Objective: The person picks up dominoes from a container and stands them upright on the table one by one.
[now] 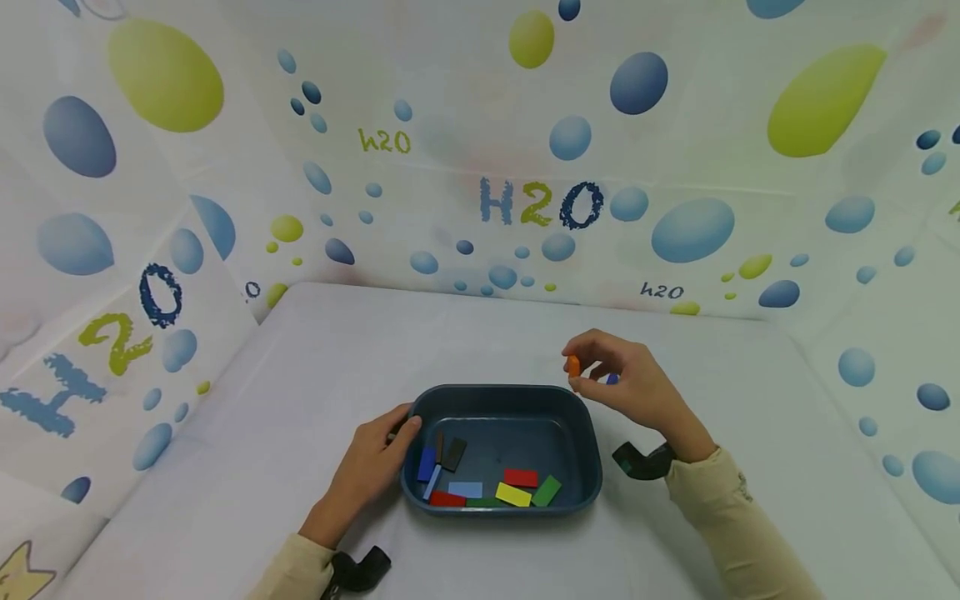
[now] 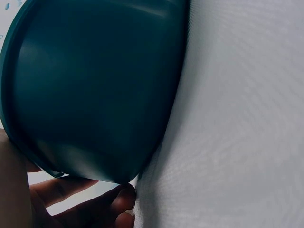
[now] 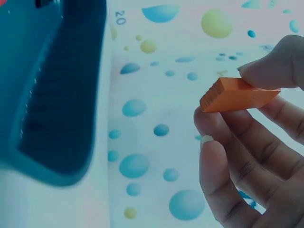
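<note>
A dark blue-green plastic basin stands on the white table. Inside lie several small flat wooden blocks, among them a yellow block, a red block and a light blue block. My left hand grips the basin's left side, thumb at the rim and fingers against the outer wall. Above and beyond the basin's back right corner, my right hand pinches an orange block between thumb and fingers. A small blue patch shows behind that hand; I cannot tell what it is.
The white-covered table extends around the basin. Behind it and at the sides hangs a curtain printed with blue and green drops. Dark wrist-worn devices, one of them a black camera mount, sit by both sleeves.
</note>
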`<action>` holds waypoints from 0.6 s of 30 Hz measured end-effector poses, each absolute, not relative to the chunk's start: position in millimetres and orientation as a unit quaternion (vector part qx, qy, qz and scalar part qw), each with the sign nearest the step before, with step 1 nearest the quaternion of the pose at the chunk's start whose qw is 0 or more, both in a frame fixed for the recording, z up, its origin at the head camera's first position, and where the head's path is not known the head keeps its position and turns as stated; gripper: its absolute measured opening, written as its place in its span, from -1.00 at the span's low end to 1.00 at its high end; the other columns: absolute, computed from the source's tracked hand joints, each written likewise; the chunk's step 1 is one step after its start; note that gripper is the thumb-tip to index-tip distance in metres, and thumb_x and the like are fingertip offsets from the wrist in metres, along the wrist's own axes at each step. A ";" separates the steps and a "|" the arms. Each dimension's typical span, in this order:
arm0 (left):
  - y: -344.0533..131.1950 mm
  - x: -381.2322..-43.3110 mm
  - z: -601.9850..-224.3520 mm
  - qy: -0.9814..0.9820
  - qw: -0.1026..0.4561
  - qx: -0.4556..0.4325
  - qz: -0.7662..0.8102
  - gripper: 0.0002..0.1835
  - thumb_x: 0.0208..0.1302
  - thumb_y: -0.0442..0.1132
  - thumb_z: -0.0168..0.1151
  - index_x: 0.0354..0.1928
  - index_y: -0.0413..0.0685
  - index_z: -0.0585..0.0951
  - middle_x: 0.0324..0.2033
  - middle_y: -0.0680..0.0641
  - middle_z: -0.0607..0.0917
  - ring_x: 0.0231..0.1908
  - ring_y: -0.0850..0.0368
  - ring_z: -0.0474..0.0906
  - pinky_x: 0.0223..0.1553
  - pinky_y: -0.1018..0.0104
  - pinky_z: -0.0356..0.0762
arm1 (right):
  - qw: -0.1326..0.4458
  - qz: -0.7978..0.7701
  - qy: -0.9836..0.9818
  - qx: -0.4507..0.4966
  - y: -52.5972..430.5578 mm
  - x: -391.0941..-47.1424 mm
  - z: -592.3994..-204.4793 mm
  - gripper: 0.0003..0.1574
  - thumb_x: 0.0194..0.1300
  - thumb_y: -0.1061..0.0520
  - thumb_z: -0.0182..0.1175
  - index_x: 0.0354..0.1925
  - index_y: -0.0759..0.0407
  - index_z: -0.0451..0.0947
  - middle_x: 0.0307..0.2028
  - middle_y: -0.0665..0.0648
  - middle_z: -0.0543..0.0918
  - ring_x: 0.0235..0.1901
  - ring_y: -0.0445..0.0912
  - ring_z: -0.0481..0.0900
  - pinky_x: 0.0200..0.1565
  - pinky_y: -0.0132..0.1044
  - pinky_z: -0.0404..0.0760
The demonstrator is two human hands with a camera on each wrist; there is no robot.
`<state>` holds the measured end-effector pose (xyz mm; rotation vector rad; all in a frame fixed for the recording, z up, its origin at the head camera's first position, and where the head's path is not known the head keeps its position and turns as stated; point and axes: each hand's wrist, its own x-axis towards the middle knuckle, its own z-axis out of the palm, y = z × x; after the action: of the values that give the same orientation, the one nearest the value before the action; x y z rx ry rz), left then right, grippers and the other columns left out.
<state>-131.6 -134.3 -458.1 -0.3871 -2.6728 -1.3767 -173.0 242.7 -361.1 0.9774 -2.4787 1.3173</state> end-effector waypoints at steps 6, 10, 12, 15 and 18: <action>-134.4 -131.8 -458.3 -0.881 0.054 -0.125 -0.453 -0.61 0.63 -0.07 0.08 0.31 -0.06 0.62 0.05 -0.06 0.74 -0.09 0.06 0.69 -0.01 -0.06 0.64 | 0.102 0.434 -0.835 0.321 253.5 -175.1 -356.2 -0.60 0.29 0.34 0.44 0.04 0.09 0.62 -0.19 -0.04 0.69 -0.27 -0.11 0.69 -0.22 -0.26 0.70; -134.2 -131.8 -458.1 -0.880 0.056 -0.128 -0.454 -0.63 0.63 -0.07 0.08 0.29 -0.05 0.64 0.02 -0.03 0.74 -0.11 0.09 0.69 -0.02 -0.04 0.64 | 0.105 0.435 -0.838 0.312 259.5 -174.4 -353.3 -0.60 0.28 0.35 0.44 0.03 0.11 0.61 -0.19 0.00 0.69 -0.27 -0.10 0.68 -0.20 -0.29 0.70; -134.1 -131.8 -457.9 -0.880 0.055 -0.128 -0.455 -0.62 0.63 -0.07 0.08 0.29 -0.05 0.63 0.03 -0.04 0.74 -0.11 0.09 0.69 -0.01 -0.05 0.64 | 0.108 0.434 -0.842 0.303 263.0 -173.4 -352.0 -0.61 0.27 0.35 0.45 0.02 0.12 0.61 -0.19 0.01 0.69 -0.27 -0.09 0.67 -0.19 -0.30 0.69; -134.0 -131.6 -457.2 -0.880 0.054 -0.127 -0.455 -0.62 0.63 -0.07 0.08 0.29 -0.06 0.63 0.02 -0.04 0.74 -0.11 0.08 0.68 -0.01 -0.05 0.64 | 0.114 0.435 -0.847 0.284 269.0 -171.7 -351.4 -0.61 0.27 0.36 0.45 0.02 0.15 0.60 -0.19 0.03 0.71 -0.25 -0.07 0.66 -0.17 -0.33 0.68; -134.3 -131.7 -457.2 -0.880 0.054 -0.126 -0.455 -0.62 0.63 -0.07 0.07 0.29 -0.06 0.63 0.02 -0.05 0.74 -0.11 0.08 0.69 -0.01 -0.05 0.64 | 0.117 0.439 -0.851 0.262 275.7 -171.2 -353.9 -0.60 0.27 0.36 0.45 0.04 0.18 0.60 -0.17 0.07 0.72 -0.22 -0.04 0.67 -0.16 -0.36 0.67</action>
<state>-131.7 -134.3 -457.2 -0.3830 -2.6740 -1.3816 -171.2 275.7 -353.9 0.7676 -2.4914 1.2858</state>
